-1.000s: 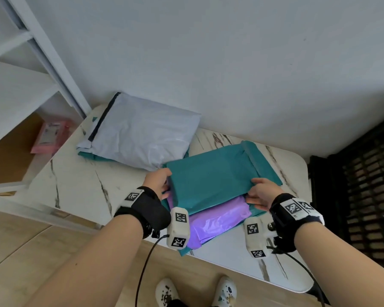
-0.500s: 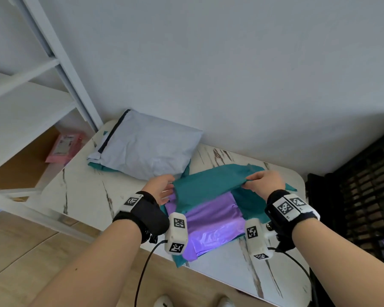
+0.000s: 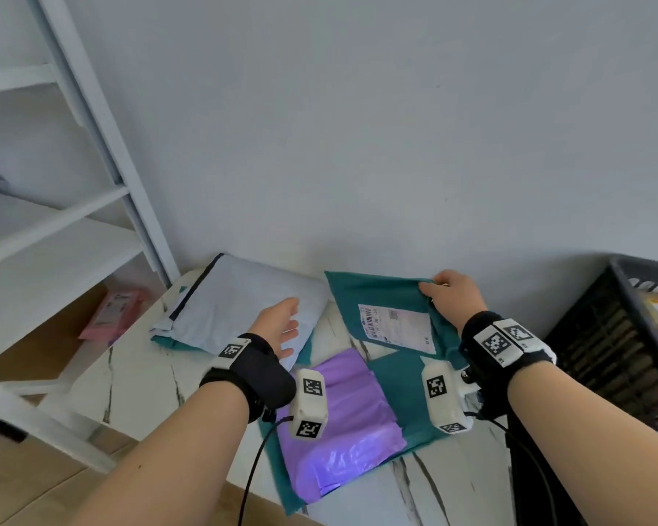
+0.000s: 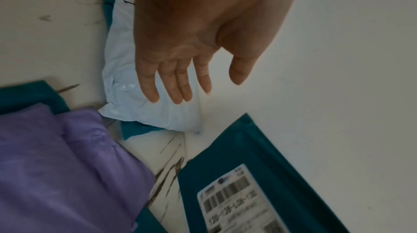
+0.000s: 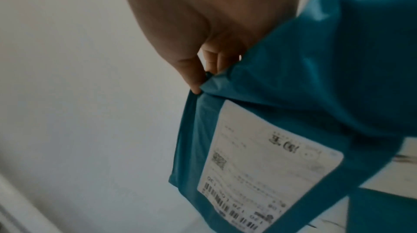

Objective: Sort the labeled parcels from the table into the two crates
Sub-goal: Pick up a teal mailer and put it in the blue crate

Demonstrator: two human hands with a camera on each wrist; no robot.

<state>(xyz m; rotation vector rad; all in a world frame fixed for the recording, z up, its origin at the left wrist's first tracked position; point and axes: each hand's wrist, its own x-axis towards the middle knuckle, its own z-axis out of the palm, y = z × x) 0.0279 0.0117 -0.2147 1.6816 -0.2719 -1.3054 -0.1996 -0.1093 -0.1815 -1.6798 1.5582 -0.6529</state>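
Observation:
My right hand (image 3: 447, 288) pinches the upper edge of a teal parcel (image 3: 373, 294) and holds it lifted and turned, so its white barcode label (image 3: 397, 326) faces me. The right wrist view shows the thumb (image 5: 189, 74) and fingers gripping the teal parcel (image 5: 293, 94) above the label (image 5: 266, 163). My left hand (image 3: 282, 328) hovers with straight fingers over a pale grey parcel (image 3: 236, 301), holding nothing; the left wrist view shows the fingers (image 4: 176, 83) spread above that grey parcel (image 4: 126, 76). A purple parcel (image 3: 342, 423) lies on another teal parcel (image 3: 399, 389) on the marble table (image 3: 130, 389).
A black crate (image 3: 620, 336) stands at the right of the table with a labelled parcel inside. A white shelf unit (image 3: 54, 222) stands at the left, with a pink parcel (image 3: 111, 313) low inside it. The wall runs close behind the table.
My right hand has lifted the teal parcel off the purple one and flipped it, showing its label. My left hand has let go and moved left over the grey parcel.

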